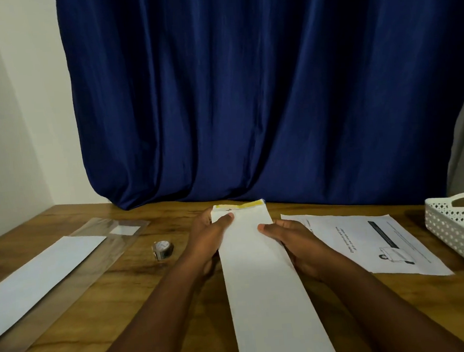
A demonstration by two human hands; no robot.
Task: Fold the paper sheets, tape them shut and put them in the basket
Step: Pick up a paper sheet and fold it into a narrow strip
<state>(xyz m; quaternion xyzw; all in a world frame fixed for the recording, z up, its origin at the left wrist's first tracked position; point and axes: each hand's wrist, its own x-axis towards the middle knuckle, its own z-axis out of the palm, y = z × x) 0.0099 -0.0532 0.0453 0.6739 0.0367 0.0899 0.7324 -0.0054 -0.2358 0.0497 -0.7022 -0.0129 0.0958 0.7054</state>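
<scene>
i have the long white folded paper strip (264, 279) between my two hands, lying on the brown wood-grain table (128, 281) with its long axis running straight away from me toward the dark blue curtain (246, 91). my left hand (206, 239) grips its left edge near the far end, thumb pressed on top and fingers curled under; my right hand (291, 243) grips the right edge a little nearer to me, thumb on top too. a yellow band shows at the strip's far tip.

the small roll of clear tape (162, 249) stands just beside my left hand, so i judge that hand is the one to reach for it while the right keeps the fold down. the white perforated plastic basket (456, 224) sits at the right edge, well apart, past a flat printed paper sheet (369, 242) lying just beside my right hand. at far left another white folded strip (39, 280) rests on a clear plastic sleeve (119, 240). pale walls flank the curtain.
</scene>
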